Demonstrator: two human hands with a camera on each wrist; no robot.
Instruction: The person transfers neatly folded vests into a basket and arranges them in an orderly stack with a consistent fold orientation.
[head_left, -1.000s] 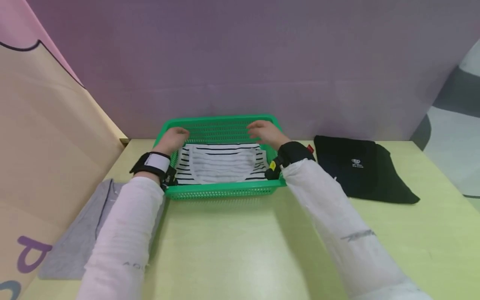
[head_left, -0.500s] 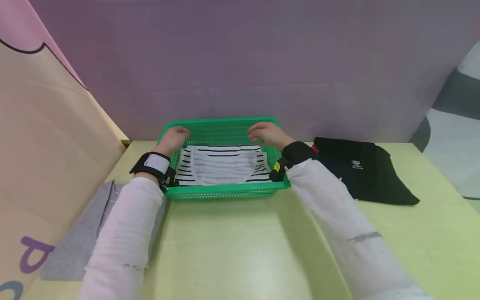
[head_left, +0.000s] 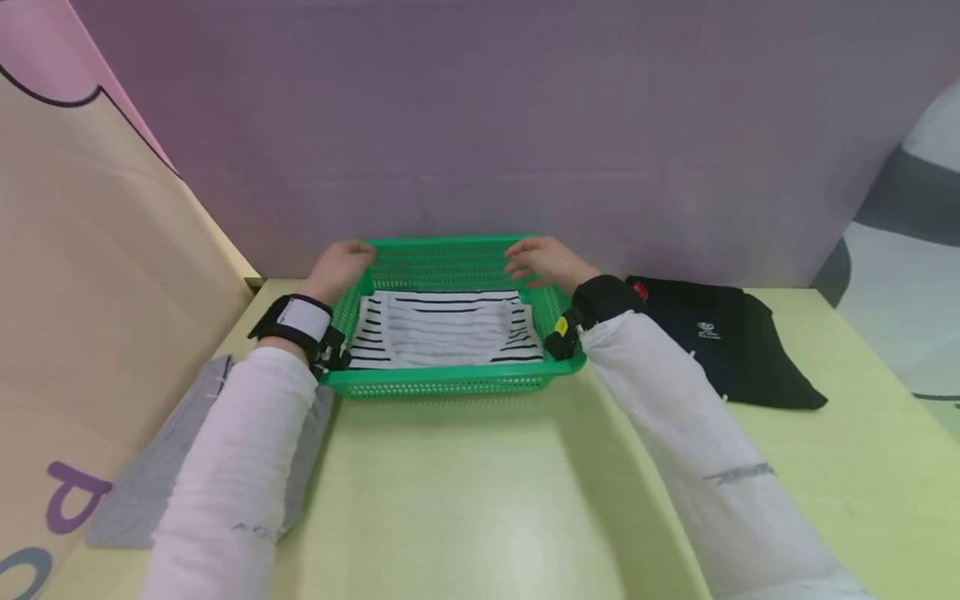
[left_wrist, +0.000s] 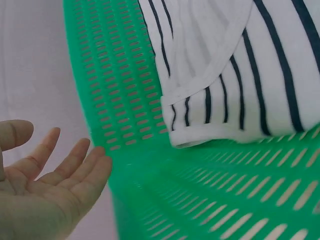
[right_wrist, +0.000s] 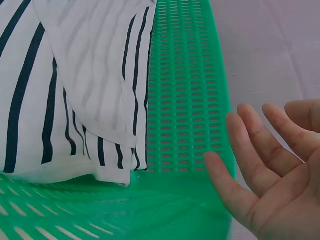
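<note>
A green perforated basket (head_left: 450,382) stands at the back of the yellow-green table, and a folded white shirt with black stripes (head_left: 447,327) lies inside it. My left hand (head_left: 341,260) hovers at the basket's far left corner with fingers relaxed and empty (left_wrist: 47,185). At the far right corner my right hand (head_left: 542,259) is spread and holds nothing (right_wrist: 270,170). The wrist views show the basket wall (left_wrist: 125,105) (right_wrist: 187,100) and the striped shirt (left_wrist: 240,65) (right_wrist: 75,75) beside each hand.
A folded black garment (head_left: 712,337) with a small white logo lies right of the basket. A grey garment (head_left: 161,467) lies at the left, partly under my left sleeve. A purple wall stands behind; a beige panel (head_left: 82,275) leans at the left.
Both hands have drifted slightly outward and back towards the basket's far corners. The basket and shirt have not moved.
</note>
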